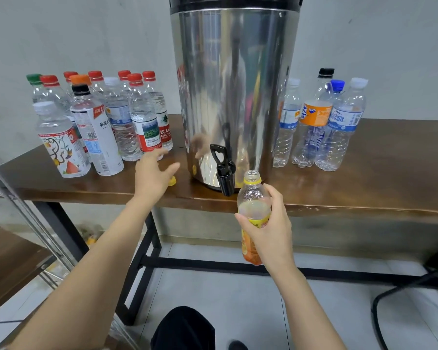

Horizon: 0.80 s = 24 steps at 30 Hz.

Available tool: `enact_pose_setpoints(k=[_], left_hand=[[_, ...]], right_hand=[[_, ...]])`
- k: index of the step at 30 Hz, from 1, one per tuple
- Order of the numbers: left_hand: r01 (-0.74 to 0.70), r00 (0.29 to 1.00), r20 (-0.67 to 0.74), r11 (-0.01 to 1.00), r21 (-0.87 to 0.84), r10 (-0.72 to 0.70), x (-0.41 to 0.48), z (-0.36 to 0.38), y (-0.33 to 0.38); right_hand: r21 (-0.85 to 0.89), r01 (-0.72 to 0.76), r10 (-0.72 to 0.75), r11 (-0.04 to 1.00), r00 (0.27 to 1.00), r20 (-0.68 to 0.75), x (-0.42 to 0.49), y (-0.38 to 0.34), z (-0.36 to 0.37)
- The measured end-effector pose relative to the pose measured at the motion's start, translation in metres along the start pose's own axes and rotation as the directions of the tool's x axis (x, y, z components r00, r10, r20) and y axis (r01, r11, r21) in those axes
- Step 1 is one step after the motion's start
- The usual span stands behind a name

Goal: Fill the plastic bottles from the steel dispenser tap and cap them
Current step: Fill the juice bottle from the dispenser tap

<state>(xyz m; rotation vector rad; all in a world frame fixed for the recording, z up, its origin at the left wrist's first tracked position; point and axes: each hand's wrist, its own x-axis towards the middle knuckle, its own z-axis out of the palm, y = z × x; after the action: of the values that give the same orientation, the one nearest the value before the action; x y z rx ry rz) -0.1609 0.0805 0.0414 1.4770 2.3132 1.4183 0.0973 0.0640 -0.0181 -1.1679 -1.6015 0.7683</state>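
Right hand [268, 228] clamps its fingers round the uncapped yellow bottle [253, 198], held off the table's [364, 193] front edge beside the tap [224, 173]. Left hand [152, 173], fingers spread, hovers beside the yellow cap [172, 181] near that edge, seemingly to fetch it.

The big shiny steel dispenser [234, 84] stands on the brown table [364, 188]. Its black tap [224, 170] is low on the front and pokes out over the table edge. The open bottle [253, 198] has a yellow and orange label and no cap. The right hand [268, 231] holds it upright, just right of the tap. A small yellow cap [172, 181] lies on the table, left of the dispenser. Many capped bottles [99, 122] stand at the left, and four more bottles [321, 122] at the right.
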Motion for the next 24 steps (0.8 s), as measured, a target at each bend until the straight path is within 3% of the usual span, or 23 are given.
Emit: enact_pose_setpoints(k=[4,9,14,24], left_hand=[[-0.302,0.952,-0.103,0.937,-0.178,0.287,-0.027,-0.022,0.055],[-0.656,0.750,0.026,0.749,-0.095,0.661,-0.053,-0.022,0.087],[-0.726,0.681,0.140,0.688,-0.005,0.719,-0.050,-0.011,0.085],[-0.715,0.696,0.055,0.698,-0.025,0.716,-0.045,-0.017,0.080]], right_hand=[[-0.043,-0.052,0.052,0.998,0.999,-0.001,-0.005,0.005,0.007],[-0.010,-0.090,0.091,0.996,0.995,0.045,-0.020,0.019,0.020],[0.006,-0.101,0.100,0.995,0.988,0.117,-0.026,0.023,0.029],[0.048,-0.046,0.039,0.998,0.989,0.145,-0.019,0.016,0.037]])
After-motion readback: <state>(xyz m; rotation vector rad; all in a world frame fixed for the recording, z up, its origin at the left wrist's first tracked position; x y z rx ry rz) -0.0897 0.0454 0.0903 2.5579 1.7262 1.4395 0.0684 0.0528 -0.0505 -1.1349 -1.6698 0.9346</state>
